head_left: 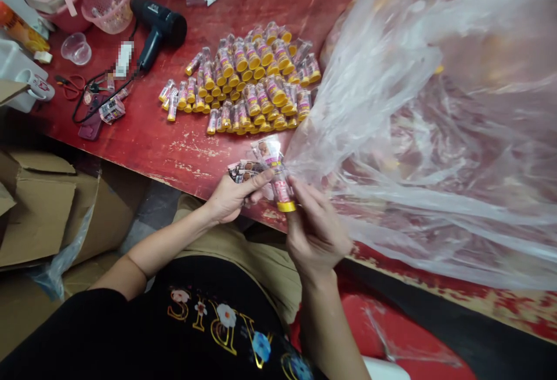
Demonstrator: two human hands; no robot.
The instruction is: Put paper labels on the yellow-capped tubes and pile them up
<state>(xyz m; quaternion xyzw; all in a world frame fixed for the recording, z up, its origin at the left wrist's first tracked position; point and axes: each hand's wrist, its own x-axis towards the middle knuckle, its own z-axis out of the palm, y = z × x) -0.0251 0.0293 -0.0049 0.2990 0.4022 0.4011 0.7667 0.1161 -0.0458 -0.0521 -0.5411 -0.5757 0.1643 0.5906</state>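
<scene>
Yellow-capped tube (282,190): just above the near edge of the red table (143,136), between the two hands, tilted, its capped end nearest and its clear end away; a printed clear film (267,149) meets the far end, though from where I stand I cannot tell whether it wraps round.
Careful handling: I'd say it calls for a light pinch, tube and film kept in one line, any push coming from the firm cap so the thin plastic doesn't crease.
Right hand: fingers drawn in narrow, pinching the tube near its cap.
Left hand (228,199): closed narrow, thumb reaching across to the tube, with dark printed films (244,170) tucked at its fingers.
Plastic bag (391,101): large, cloudy and rumpled, spread over the table's right side down to the near edge.
Heap of tubes (261,87): mid-table, back from the near edge and left of the bag, many showing yellow caps.
Scissors (73,85): red-handled, toward the table's left end.
Hair dryer (159,26): dark, lying beyond the scissors, left of the heap.
Pink basket (108,6): toward the far left corner, behind the dryer.
</scene>
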